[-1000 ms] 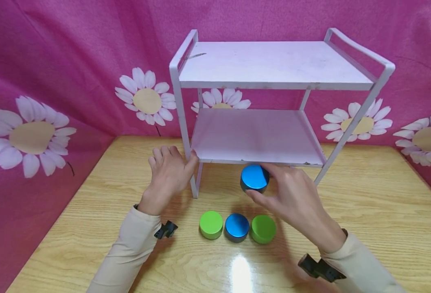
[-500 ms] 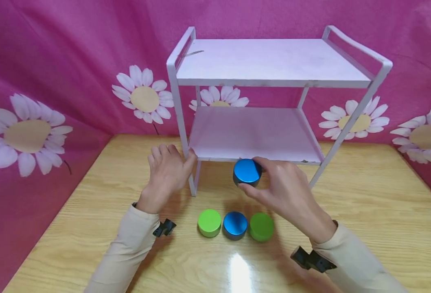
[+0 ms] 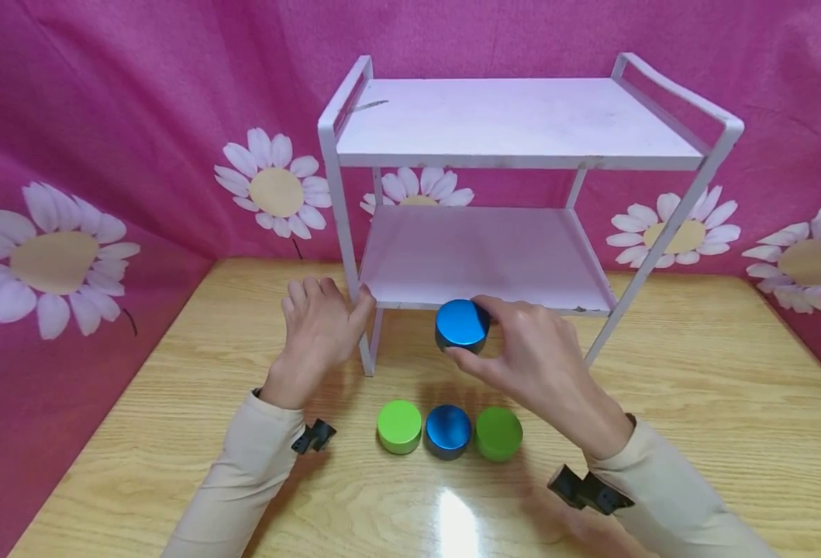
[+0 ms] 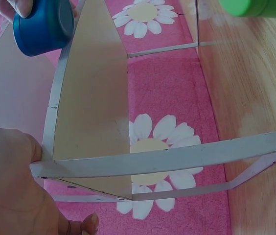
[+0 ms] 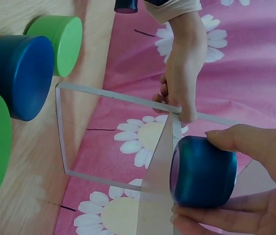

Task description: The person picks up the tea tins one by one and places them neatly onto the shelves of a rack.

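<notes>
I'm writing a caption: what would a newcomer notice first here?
Probably the shiny blue cylinder the right hand holds before the white two-tier rack. Nearer, a green cylinder, a second blue cylinder and another green cylinder line up on the wooden table. Magenta flowered cloth hangs behind.

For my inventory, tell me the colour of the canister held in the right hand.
The held canister is metallic blue; the head view shows it best.

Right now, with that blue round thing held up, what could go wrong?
The right hand pinches the blue round thing above the table, so it might slip and drop. It looks close to the front edge of the lower shelf, so it could bump that. The left hand touches the rack, so a push might shift it.
</notes>
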{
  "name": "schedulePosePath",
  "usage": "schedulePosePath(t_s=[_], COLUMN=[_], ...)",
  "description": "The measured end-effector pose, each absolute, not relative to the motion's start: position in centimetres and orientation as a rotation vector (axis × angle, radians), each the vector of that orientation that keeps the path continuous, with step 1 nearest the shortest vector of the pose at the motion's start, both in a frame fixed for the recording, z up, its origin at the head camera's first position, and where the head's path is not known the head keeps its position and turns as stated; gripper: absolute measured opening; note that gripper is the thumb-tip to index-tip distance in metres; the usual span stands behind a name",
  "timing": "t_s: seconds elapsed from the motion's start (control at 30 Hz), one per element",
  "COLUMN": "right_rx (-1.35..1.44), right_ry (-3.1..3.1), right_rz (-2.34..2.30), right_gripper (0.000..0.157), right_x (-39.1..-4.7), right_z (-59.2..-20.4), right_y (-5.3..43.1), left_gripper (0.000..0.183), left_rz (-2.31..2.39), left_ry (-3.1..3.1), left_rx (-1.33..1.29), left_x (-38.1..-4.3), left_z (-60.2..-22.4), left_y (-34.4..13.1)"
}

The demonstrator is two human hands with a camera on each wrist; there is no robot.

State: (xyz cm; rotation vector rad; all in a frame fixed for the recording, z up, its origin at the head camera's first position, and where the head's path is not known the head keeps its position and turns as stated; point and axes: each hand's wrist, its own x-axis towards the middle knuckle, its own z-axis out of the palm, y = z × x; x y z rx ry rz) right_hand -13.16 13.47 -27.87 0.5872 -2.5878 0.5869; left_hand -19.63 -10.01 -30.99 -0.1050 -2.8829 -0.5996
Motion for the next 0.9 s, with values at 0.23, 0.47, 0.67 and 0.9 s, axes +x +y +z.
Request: schedulePosePath(t_s=[0.23,0.47,0.67,0.9], right_rx=[0.599,0.584,0.6,0.618], right_ry=[-2.573,-2.592,-2.612,-2.596], right_rz=[0.63,0.62,0.611,0.604], right_gripper=[0.054,0.048,0.049,0.05], right_x=[-13.5,-13.8,-13.8,-14.2], right_z=[-27.4,-27.1,-26.9,-26.2], right_y=[13.4,13.0,12.5,12.1], left_gripper=[0.049,0.049,0.05,0.05], left_rz=[-0.605,-0.602,-0.604,-0.616], left_ry=[-2.872,-2.875,-2.86,-2.867], left_rx=[-0.112,-0.112,-0.109,-0.104], left_x=[-19.7,-19.7,-19.6,-19.6], left_z=[-31.0,-31.1,-31.1,-31.1], left_y=[-10.0,-10.0,-10.0,-9.9])
